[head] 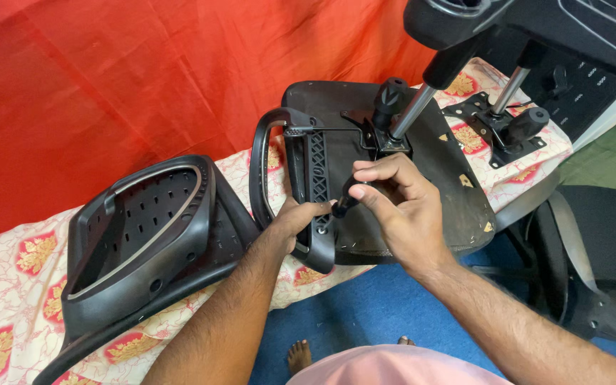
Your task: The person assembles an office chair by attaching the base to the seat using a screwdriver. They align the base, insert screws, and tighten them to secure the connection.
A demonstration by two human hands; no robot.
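Note:
An upturned black chair seat (pixel 436 171) lies on a cloth-covered surface, with a silver gas cylinder (pixel 411 110) rising from its mechanism. A black looped armrest (pixel 308 178) stands against the seat's left edge. My left hand (pixel 297 217) grips the armrest's lower bracket. My right hand (pixel 397 199) is closed around a small black tool handle (pixel 345 199) whose tip points at the bracket beside my left fingers.
A black plastic chair backrest (pixel 144 235) lies to the left on the floral cloth (pixel 8 285). A second mechanism plate with cylinder (pixel 504 121) sits at the right. The chair's star base (pixel 536 25) hangs overhead. Red fabric (pixel 144 71) behind, blue floor (pixel 365 306) below.

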